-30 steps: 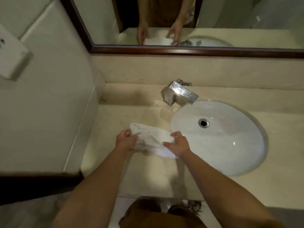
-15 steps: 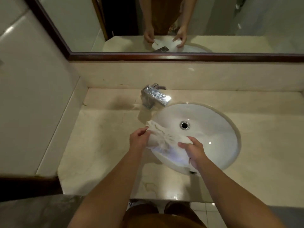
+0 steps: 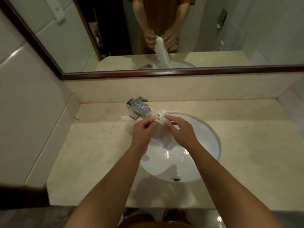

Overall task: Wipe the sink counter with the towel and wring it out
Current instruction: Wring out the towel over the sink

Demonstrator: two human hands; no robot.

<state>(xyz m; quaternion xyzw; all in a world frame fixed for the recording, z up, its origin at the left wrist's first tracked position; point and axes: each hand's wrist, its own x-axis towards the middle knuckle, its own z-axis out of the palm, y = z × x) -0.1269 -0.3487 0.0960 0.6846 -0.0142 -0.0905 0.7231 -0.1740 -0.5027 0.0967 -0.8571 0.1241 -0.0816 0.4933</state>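
Holding a bunched white cloth towel (image 3: 162,129) above the oval white ceramic sink (image 3: 205,145), the left hand (image 3: 142,134) and right hand (image 3: 180,130) apparently pinch its upper end beside the chrome faucet (image 3: 139,109).

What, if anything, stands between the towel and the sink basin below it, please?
Nothing visible does. The left hand and right hand hold the towel bunched over the basin; the faucet sits off to the left of it, not beneath.
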